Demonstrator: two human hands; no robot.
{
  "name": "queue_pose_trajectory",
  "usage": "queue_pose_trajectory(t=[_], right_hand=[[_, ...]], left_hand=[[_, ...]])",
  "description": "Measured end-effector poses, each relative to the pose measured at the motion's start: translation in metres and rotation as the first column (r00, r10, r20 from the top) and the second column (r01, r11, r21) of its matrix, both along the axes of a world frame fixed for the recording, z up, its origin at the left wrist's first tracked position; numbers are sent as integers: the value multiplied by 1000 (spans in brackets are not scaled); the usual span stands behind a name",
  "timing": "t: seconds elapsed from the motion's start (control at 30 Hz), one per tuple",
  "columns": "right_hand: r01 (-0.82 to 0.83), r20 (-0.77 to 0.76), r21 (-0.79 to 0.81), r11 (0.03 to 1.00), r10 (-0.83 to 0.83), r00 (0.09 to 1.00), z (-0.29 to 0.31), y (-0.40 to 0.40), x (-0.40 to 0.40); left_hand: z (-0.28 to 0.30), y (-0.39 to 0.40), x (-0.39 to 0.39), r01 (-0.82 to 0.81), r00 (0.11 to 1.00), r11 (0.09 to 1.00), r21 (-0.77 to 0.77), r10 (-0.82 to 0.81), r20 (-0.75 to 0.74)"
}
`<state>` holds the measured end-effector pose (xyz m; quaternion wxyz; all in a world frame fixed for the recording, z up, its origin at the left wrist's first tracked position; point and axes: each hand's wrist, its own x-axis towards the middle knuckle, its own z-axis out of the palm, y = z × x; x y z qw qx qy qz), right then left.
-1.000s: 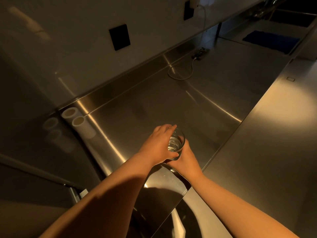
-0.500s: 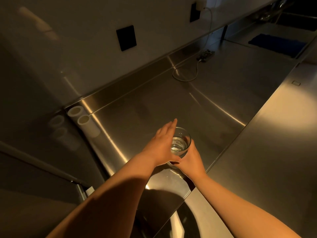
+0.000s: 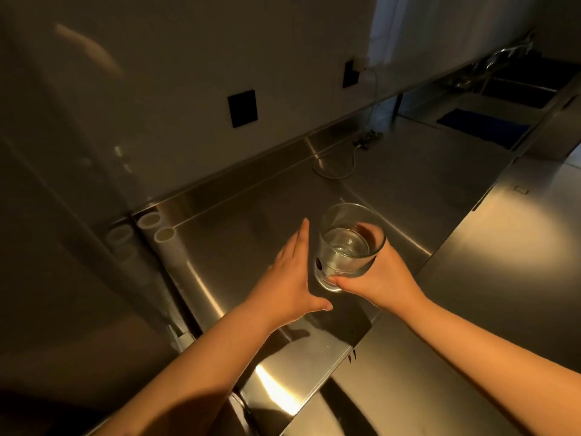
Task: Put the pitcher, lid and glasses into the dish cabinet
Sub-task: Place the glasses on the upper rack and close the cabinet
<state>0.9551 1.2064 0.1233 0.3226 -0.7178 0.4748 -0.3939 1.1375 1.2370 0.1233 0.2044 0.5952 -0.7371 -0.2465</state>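
The right hand (image 3: 382, 276) grips a clear drinking glass (image 3: 347, 245) from its right side, thumb across the near base and fingers wrapped behind the far wall; the glass is held above the stainless steel surface (image 3: 393, 184) and tilts with its rim toward the far right. Compared with the frame half a second earlier, the left hand (image 3: 290, 278) has come off the glass: it is now open, fingers extended and together, palm facing the glass, just beside its left wall with a narrow gap visible. The glass also sits higher and farther right in the view than before, and more of its wall is exposed. Whether the glass contains liquid cannot be told. At the far left of the surface, two pale tubes (image 3: 157, 228) lie against the corner where a dark reflective side panel (image 3: 63, 215) meets the raised backsplash (image 3: 251, 171). A cable (image 3: 339, 168) loops on the surface near the backsplash, well apart from the hands, running to a small device (image 3: 368, 139). A black wall plate (image 3: 242, 108) is mounted above. The surface's near edge runs diagonally under the forearms. To the right, a second steel panel (image 3: 503, 247) is unobstructed. A blue cloth (image 3: 481, 127) lies at the far right beside a sink (image 3: 528, 86). The area between the glass and the backsplash is open.
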Motion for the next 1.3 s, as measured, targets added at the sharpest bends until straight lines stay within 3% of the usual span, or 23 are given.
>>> queue_pose_trajectory(t=[0.2, 0.27, 0.57, 0.73, 0.93, 1.1, 1.3], right_hand=[[-261, 15, -133, 956, 266, 964, 79, 53, 5], [-297, 20, -155, 942, 303, 953, 98, 70, 8], [-446, -36, -230, 865, 450, 892, 174, 151, 32], [-495, -70, -179, 850, 491, 868, 202, 194, 45], [-566, -144, -154, 810, 548, 824, 229, 247, 75], [-695, -112, -118, 709, 686, 719, 247, 278, 113], [-850, -86, -87, 520, 846, 527, 274, 308, 163]], left_hand=[[58, 50, -6, -11, 935, 999, -52, -8, -356], [75, 70, -5, -25, 921, 997, -76, -6, -390], [136, 161, 11, -105, 952, 940, -325, 1, -307], [163, 219, 23, -189, 957, 843, -504, 43, -287], [185, 297, 43, -303, 945, 734, -608, 151, -290], [201, 350, 63, -403, 912, 624, -669, 335, -237], [220, 401, 86, -546, 781, 440, -712, 576, -243]])
